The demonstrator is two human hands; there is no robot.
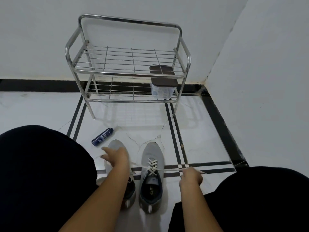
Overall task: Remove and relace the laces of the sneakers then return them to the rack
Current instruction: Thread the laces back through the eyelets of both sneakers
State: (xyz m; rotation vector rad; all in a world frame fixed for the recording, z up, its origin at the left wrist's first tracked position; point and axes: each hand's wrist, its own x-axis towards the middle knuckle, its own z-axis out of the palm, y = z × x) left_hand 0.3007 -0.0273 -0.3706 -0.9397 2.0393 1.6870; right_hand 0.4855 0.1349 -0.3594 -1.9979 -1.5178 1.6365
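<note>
Two grey sneakers stand side by side on the floor between my knees, toes pointing at the rack. The right sneaker (153, 166) has its white lace (168, 169) crossed through the eyelets. One end of that lace is pulled out taut to the right, and my right hand (190, 178) pinches it. My left hand (117, 156) reaches over the left sneaker (113, 145) and holds the other lace end, stretched out to the left. My left arm hides most of the left sneaker. The steel wire rack (128, 71) stands against the wall ahead.
A clear plastic box with a dark brown lid (163, 84) sits on the rack's lower shelf at the right. A dark blue spray can (102, 136) lies on the white tiled floor left of the sneakers. My dark-trousered knees flank the shoes. A wall corner closes in at the right.
</note>
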